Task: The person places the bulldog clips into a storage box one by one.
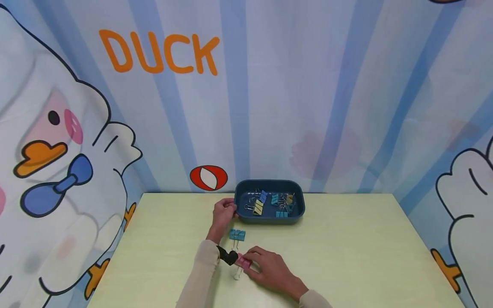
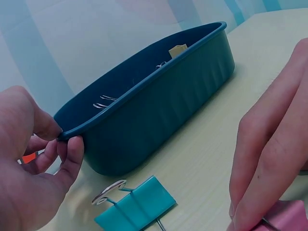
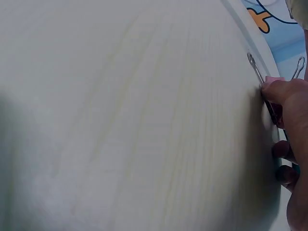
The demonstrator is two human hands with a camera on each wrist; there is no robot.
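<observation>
A dark blue tray (image 1: 269,220) stands near the back of the table, with several binder clips in it. My left hand (image 1: 224,213) pinches the tray's left rim between thumb and fingers, as the left wrist view also shows. My right hand (image 1: 271,269) grips a pink binder clip (image 1: 244,262) by its body, over the table in front of the tray. Part of that clip is hidden by the fingers and by the black wrist camera. A teal binder clip (image 2: 137,204) lies on the table between the tray and the pink clip.
Inside the tray are a yellow clip (image 1: 258,208), a blue clip (image 1: 263,196) and teal clips (image 1: 282,214). The pale wooden table (image 1: 346,248) meets a striped curtain (image 1: 269,107) with duck pictures right behind the tray.
</observation>
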